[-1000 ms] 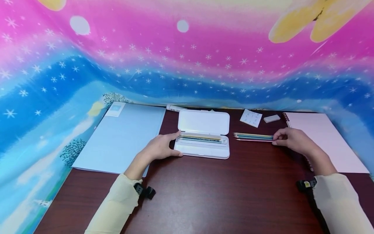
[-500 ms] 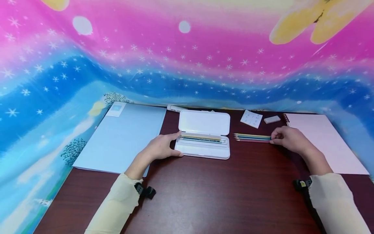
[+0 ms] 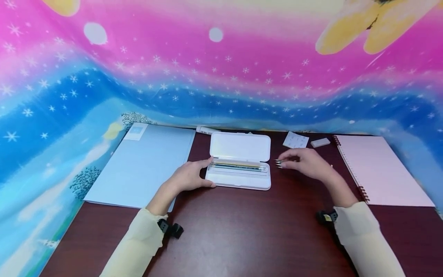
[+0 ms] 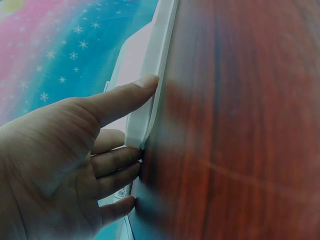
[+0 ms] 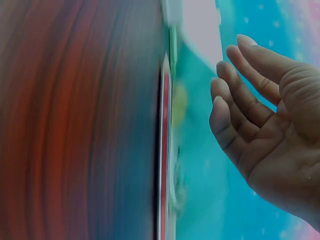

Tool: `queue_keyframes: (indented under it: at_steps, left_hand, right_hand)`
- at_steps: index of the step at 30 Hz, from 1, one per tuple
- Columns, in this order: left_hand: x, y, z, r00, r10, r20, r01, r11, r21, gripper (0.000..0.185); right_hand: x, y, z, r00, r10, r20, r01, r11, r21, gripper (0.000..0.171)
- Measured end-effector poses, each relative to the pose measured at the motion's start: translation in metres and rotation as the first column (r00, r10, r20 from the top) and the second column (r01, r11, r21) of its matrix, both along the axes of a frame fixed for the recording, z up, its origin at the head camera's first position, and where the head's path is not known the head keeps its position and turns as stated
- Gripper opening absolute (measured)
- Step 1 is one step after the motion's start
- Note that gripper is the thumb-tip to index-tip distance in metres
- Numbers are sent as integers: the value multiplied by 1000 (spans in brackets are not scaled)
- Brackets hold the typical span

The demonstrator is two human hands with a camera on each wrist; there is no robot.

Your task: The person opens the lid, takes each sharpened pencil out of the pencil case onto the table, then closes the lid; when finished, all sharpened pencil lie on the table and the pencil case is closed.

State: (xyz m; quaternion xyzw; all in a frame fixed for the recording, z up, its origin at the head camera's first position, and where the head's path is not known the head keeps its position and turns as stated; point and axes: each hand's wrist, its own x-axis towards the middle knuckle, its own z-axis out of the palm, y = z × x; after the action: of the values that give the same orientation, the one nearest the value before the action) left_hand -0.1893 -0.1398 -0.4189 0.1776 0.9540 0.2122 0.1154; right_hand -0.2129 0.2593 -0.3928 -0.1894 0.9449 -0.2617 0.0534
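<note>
A white pencil case (image 3: pixel 238 182) lies unfolded on the table, its lid raised at the back. Several pencils (image 3: pixel 238 167) lie side by side in its rear part. My left hand (image 3: pixel 188 176) holds the case's left end; in the left wrist view the thumb (image 4: pixel 125 100) lies along its front edge, fingers at the end. My right hand (image 3: pixel 308 163) hovers over a row of colored pencils right of the case, their tips (image 3: pixel 278 164) showing past the fingers. The right wrist view shows a red pencil (image 5: pixel 165 130) on the table, apart from the loosely bent, bare fingers (image 5: pixel 232 125).
A light blue folder (image 3: pixel 145 169) lies to the left, and a pale spiral notebook (image 3: pixel 384 169) to the right. Along the back are a white tube (image 3: pixel 205 130), a paper square (image 3: pixel 295 140) and a white eraser (image 3: pixel 320 142). A patterned cloth (image 3: pixel 221 77) hangs behind the table.
My right hand has let go of the colored pencils' right ends and moved left over them toward their tips. The left hand stays on the case.
</note>
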Motion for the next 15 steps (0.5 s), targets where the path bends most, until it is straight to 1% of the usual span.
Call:
queue_keyframes:
  at_steps: [3,6,8,11,15]
  left_hand:
    - [1,0,0,1000,-4,-3,4,1000,0,97]
    - [0,1,1,1000,-13,-2,13,1000,-3,97]
    - [0,2,1,1000,-17,0,17,1000,-3,97]
    - [-1,3,0,1000,-16,0,16,1000,1,97]
    - [-2,3,0,1000,-13,-1,13,1000,0,97]
  right_hand:
    - [-2,-23,-2,999,19,49,-17,999,-38,21]
    - [2,-42,-3,997,63,48,-61,998,-35,23]
    - [6,-53,-2,994,106,39,-106,994,-17,24]
    - [9,-65,-3,983,181,19,-182,983,40,26]
    - [11,-74,-4,973,221,64,-227,968,104,28]
